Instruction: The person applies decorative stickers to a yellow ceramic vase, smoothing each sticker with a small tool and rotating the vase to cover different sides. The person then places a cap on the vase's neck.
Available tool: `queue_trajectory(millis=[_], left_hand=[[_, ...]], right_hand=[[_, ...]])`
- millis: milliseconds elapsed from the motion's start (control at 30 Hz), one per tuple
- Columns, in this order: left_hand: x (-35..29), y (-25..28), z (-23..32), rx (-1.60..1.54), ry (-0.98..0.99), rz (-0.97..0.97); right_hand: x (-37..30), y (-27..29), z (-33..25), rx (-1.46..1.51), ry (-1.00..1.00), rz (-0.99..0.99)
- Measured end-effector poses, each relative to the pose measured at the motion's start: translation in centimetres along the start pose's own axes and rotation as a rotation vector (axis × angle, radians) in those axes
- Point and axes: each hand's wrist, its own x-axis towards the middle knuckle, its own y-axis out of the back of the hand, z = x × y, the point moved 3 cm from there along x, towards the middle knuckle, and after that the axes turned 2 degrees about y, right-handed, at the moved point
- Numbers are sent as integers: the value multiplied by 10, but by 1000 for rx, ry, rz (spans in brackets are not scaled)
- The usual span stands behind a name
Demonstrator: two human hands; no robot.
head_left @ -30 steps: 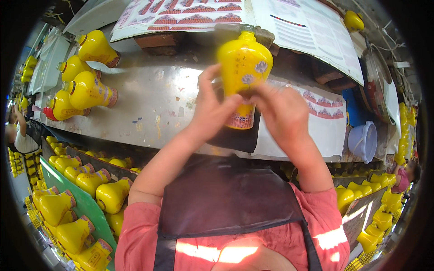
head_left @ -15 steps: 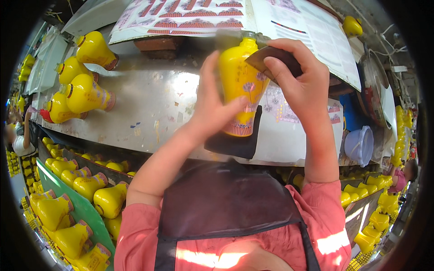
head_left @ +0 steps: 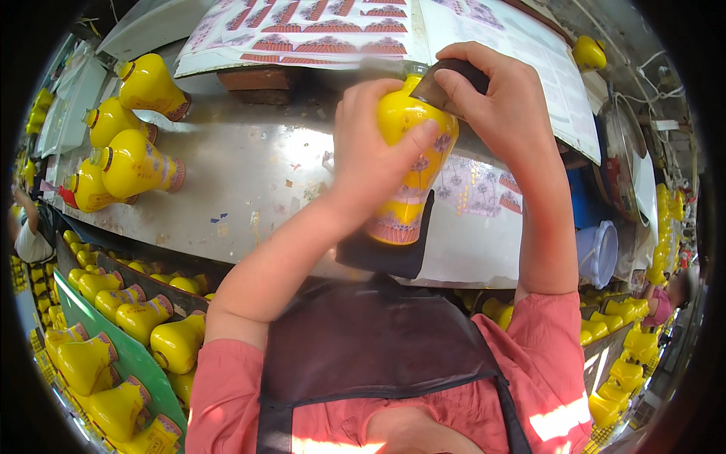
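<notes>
Holds the yellow bottle just above the middle of the view, neck toward twelve o'clock and base toward six, probably for easy access to the shoulder. Clasps the bottle's body from nine o'clock with the left grip, thumb across the front, seemingly as a steady brace. Pinches a dark flat piece in the right grip at one o'clock, slanting an edge toward the shoulder; cannot tell whether touching or just clear. Has a black pad beneath the base at six o'clock, perhaps against slipping or scratches from the tabletop. Has a white printed sheet spread flat between four and five o'clock, apparently for handy reach. Carries a patterned sheet at eleven o'clock, raised over a brick-like block, likely for visibility. Groups four more bottles near nine o'clock, well apart, perhaps out of the way of both arms. Places a pale bucket at four o'clock, and rows of bottles past the near edge at eight, beside a green board, likely saving working room.
</notes>
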Motion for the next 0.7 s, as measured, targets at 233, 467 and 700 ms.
queue_trajectory(millis=[233,467,700], left_hand=[[9,-2,-6,-75,33,47],[22,-1,-20,-231,146,-32],[16,-3,-13,-126,107,-30]], right_hand=[[-4,-1,4,-41,160,139],[-59,-6,5,299,43,386],[-84,-43,43,534,-290,497]])
